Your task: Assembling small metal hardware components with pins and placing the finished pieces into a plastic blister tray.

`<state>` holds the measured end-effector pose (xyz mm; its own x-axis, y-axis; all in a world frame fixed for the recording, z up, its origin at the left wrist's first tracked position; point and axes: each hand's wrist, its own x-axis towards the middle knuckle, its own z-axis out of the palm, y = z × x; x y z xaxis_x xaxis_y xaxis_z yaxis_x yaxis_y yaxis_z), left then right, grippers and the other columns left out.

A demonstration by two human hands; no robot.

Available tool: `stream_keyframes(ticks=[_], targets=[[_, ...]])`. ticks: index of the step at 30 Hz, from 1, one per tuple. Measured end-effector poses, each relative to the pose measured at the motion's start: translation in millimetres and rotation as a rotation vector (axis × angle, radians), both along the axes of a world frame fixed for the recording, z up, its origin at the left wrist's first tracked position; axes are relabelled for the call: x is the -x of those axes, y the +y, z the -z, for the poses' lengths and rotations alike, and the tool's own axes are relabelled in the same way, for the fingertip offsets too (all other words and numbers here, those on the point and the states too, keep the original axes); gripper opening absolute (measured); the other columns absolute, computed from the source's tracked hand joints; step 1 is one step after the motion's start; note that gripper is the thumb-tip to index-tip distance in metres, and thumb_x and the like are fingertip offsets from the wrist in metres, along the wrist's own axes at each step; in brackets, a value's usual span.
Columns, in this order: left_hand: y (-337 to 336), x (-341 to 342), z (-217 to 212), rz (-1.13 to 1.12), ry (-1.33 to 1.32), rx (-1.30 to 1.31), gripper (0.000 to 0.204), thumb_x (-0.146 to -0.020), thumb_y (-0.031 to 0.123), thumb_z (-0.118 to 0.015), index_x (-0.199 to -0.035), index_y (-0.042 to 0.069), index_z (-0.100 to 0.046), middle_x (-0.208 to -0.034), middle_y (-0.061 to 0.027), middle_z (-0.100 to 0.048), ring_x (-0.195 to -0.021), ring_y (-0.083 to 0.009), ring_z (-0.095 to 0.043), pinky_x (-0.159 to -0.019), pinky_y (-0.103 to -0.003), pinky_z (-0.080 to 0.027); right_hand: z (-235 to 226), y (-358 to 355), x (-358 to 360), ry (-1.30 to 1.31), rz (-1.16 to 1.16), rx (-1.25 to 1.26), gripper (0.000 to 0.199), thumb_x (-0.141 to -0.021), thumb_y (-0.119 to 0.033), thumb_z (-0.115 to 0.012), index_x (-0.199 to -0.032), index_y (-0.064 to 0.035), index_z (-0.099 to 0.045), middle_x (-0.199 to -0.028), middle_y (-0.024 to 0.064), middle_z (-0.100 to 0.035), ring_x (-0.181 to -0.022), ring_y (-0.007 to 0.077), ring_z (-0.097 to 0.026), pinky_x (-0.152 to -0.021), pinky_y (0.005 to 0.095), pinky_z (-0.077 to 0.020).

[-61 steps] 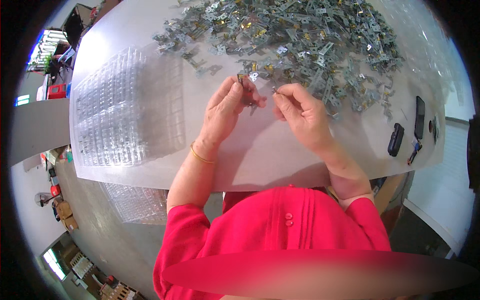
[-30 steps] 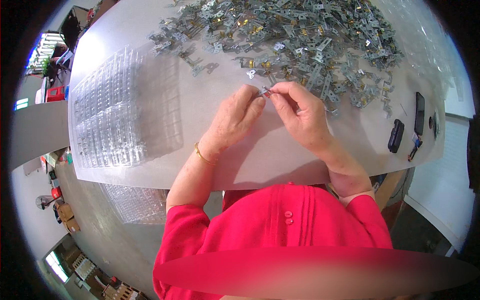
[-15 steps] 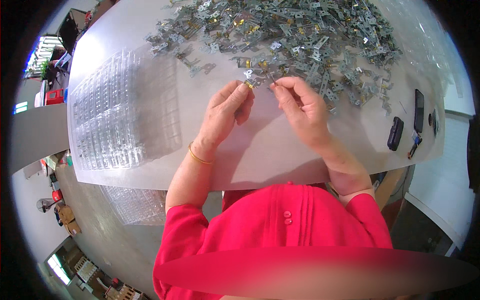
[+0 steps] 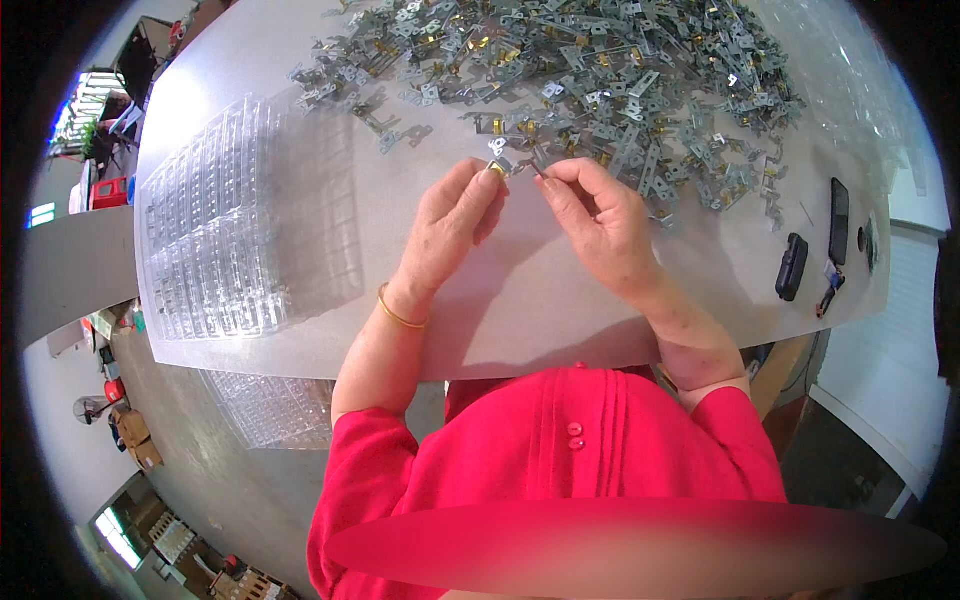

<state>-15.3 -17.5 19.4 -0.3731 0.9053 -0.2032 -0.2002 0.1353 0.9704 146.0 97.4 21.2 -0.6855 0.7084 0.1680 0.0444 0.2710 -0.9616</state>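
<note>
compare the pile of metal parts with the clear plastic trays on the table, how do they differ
The metal parts are small grey and brass-coloured pieces, lying loose in a jumbled heap; the clear plastic trays are large see-through sheets with neat rows of pockets, laid flat. The heap spreads across the far side of the table, right by the left hand and right hand; the trays sit to the person's left, untouched. Both rest on the same pale tabletop.

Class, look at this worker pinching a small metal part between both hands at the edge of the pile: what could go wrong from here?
1. The small metal part is pinched only at the fingertips of the left hand and right hand; it might slip back into the pile of metal parts.
2. The clear plastic trays overhang the table edge and could slide off.
</note>
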Motion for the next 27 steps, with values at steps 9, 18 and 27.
stream_keyframes(ticks=[9,18,27], targets=[[-5,1,3,0.074,0.454,-0.042,0.024,-0.107,0.025,-0.057,-0.102,0.003,-0.064,-0.076,0.0013,-0.056,-0.070,-0.0085,-0.050,-0.062,-0.025,-0.042,-9,2,-5,-0.070,-0.056,0.082,0.014,-0.101,-0.008,-0.062,-0.115,-0.0037,-0.065,-0.083,0.0026,-0.064,-0.072,0.0062,-0.054,-0.067,0.0244,-0.0482],[-4,1,6,0.115,0.634,-0.167,0.017,-0.101,0.019,-0.064,-0.101,0.002,-0.063,-0.073,-0.0042,-0.056,-0.065,-0.0123,-0.050,-0.059,-0.029,-0.041,-14,22,-10,0.085,-0.314,0.694,0.022,-0.102,-0.009,-0.057,-0.121,-0.0034,-0.064,-0.094,0.0001,-0.064,-0.079,0.0080,-0.058,-0.073,0.0239,-0.0507],[-2,-9,3,0.159,0.700,-0.245,0.015,-0.096,0.015,-0.070,-0.097,0.002,-0.063,-0.071,-0.0044,-0.053,-0.061,-0.0128,-0.047,-0.055,-0.030,-0.039,-6,8,-1,0.363,-0.027,0.207,0.011,-0.102,-0.007,-0.064,-0.111,-0.0047,-0.069,-0.100,0.0019,-0.064,-0.095,0.0088,-0.061,-0.085,0.0233,-0.0507]])
